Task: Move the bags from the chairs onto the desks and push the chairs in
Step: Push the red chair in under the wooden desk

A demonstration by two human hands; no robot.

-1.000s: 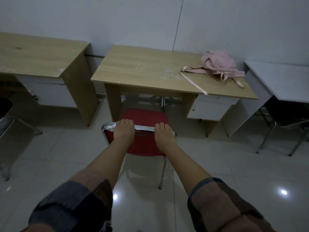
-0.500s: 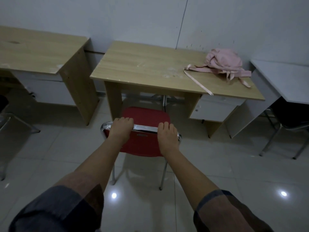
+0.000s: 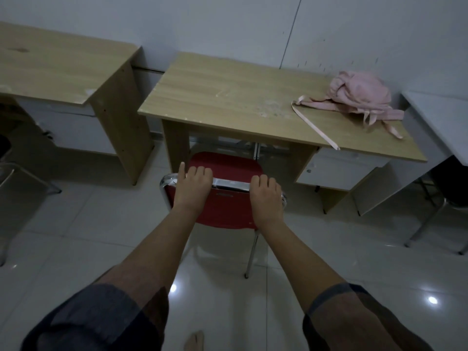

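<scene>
White wall (image 3: 228, 26) is running behind a row of desks, pale glossy tiles (image 3: 76, 236) are catching spots of light below. Far left, a dark chair (image 3: 7, 168) is peeking in at the edge, beside a wooden desk (image 3: 55, 72) with nothing on its top. Moving along, the middle desk (image 3: 228, 97) is sitting against the wall, and the red chair (image 3: 225, 206) is standing right in front of it, seat partly under the desktop. The person is leaning over it with both arms stretched out: the left hand (image 3: 193, 188) is lying over the chrome top rail (image 3: 228, 184) of the backrest, fingers curled over it, thumb sticking out to the side; the right hand (image 3: 266, 196) is gripping the same rail near its right end, fingers hooked over. Further right, the pink bag (image 3: 359, 95) is lying on the desk's far right corner, one strap (image 3: 316, 129) trailing to the front edge. At the far right, a grey desk (image 3: 440, 115) is standing with another dark chair (image 3: 453, 188) tucked beneath it.
</scene>
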